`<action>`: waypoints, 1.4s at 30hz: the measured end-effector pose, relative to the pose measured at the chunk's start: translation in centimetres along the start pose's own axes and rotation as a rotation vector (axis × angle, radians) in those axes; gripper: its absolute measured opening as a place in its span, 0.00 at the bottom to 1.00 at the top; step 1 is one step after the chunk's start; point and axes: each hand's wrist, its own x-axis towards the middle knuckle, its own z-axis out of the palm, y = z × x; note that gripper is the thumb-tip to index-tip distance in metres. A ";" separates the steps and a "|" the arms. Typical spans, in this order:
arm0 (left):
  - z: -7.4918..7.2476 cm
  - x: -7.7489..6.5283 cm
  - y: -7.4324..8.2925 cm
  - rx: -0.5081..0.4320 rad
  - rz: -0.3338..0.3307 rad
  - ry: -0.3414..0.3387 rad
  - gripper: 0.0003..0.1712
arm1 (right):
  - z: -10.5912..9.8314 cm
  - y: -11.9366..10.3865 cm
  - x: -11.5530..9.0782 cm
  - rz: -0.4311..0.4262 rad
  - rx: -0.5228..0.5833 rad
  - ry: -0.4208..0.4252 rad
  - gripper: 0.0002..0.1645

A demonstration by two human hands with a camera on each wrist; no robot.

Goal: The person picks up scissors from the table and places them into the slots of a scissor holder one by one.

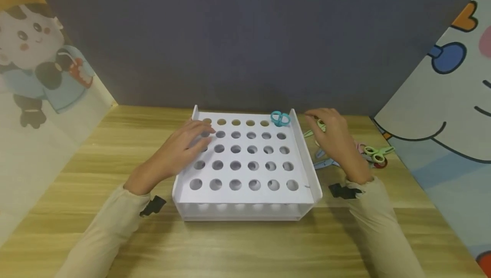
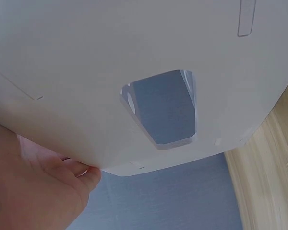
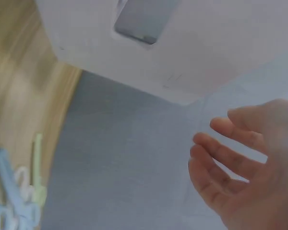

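Observation:
A white rack [image 1: 244, 157] with rows of round holes stands in the middle of the table. Teal-handled scissors [image 1: 280, 118] sit in its far right corner hole, handles up. My left hand [image 1: 186, 143] rests over the rack's left side, its fingers extended loosely across the top surface. In the left wrist view the fingertips [image 2: 90, 176] lie right at the side wall's edge. Just right of the rack, my right hand [image 1: 330, 131] hovers over the loose scissors. Its fingers [image 3: 225, 155] are loosely bent and hold nothing, apart from the rack in the right wrist view.
Several loose scissors lie on the wooden table [image 1: 245, 248] right of the rack, among them a green pair [image 1: 377, 154] and a blue pair [image 1: 326, 163]. A dark grey wall [image 1: 245, 39] rises behind. Panels with cartoon prints flank the table on both sides.

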 end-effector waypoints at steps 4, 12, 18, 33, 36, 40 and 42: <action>-0.1 0.1 -0.1 -0.008 0.014 0.019 0.21 | -0.4 1.0 -0.5 0.030 -0.050 -0.055 0.12; 0.0 0.1 -0.2 -0.016 0.027 0.021 0.20 | -1.1 4.8 -1.7 0.179 -0.118 -0.152 0.16; -0.1 0.0 -0.2 -0.013 0.020 0.010 0.22 | -0.6 8.0 -3.0 0.189 -0.118 -0.128 0.19; -0.2 0.1 0.2 -0.020 -0.006 -0.004 0.22 | 0.8 12.1 -5.3 0.449 -0.183 -0.542 0.40; -0.2 0.1 0.1 -0.017 -0.006 -0.003 0.22 | 0.9 12.4 -5.4 0.492 -0.175 -0.586 0.42; -0.2 0.0 0.1 -0.012 -0.006 -0.002 0.22 | 1.1 12.6 -5.4 0.508 -0.157 -0.587 0.44; -0.2 0.1 0.0 -0.013 -0.005 -0.002 0.22 | 1.1 12.6 -5.4 0.497 -0.157 -0.577 0.43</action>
